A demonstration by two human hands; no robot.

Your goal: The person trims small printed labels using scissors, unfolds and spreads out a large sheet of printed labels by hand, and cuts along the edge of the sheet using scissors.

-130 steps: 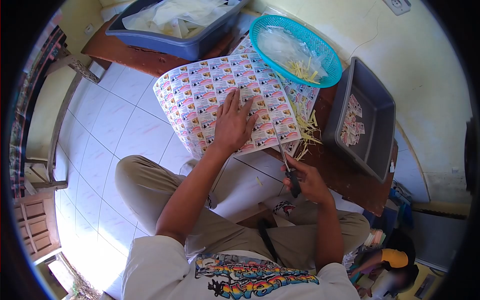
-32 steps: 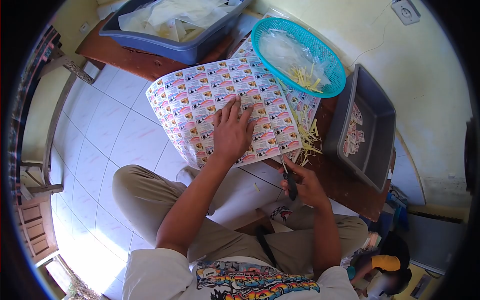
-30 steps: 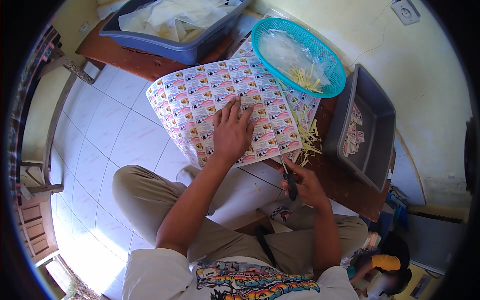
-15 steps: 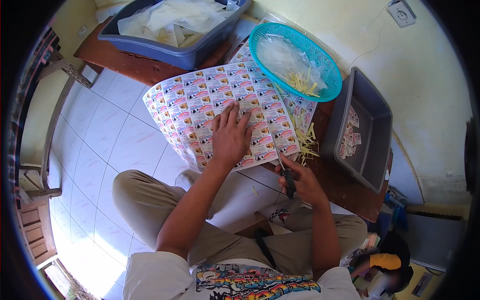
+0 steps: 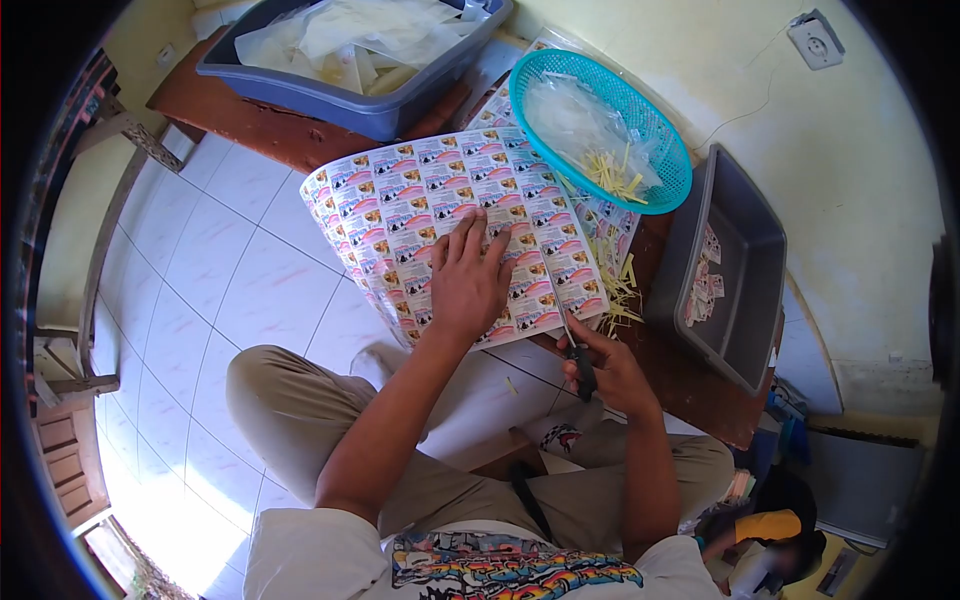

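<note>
A large sheet printed with rows of labels (image 5: 400,190) lies over the bench, its left side curling down past the edge. My left hand (image 5: 470,282) rests flat on the sheet with its fingers apart. Black-handled scissors (image 5: 583,372) are in my right hand (image 5: 612,372), below the sheet's lower right edge. Their blades run up onto the sheet near its right side. Yellow strips (image 5: 618,290) lie beside the sheet's right edge, and more printed sheets show beneath it.
A teal basket (image 5: 672,128) holds clear plastic and yellow strips. The grey bin (image 5: 752,260) at right contains small cut labels. A blue-grey tub (image 5: 385,118) with translucent bags stands upper left on the brown bench (image 5: 270,132). Another person (image 5: 775,530) is at lower right.
The view has shifted slightly, and the sheet and basket appear a little lower. My left hand remains on the sheet, and the scissors stay in my right hand at its edge.
</note>
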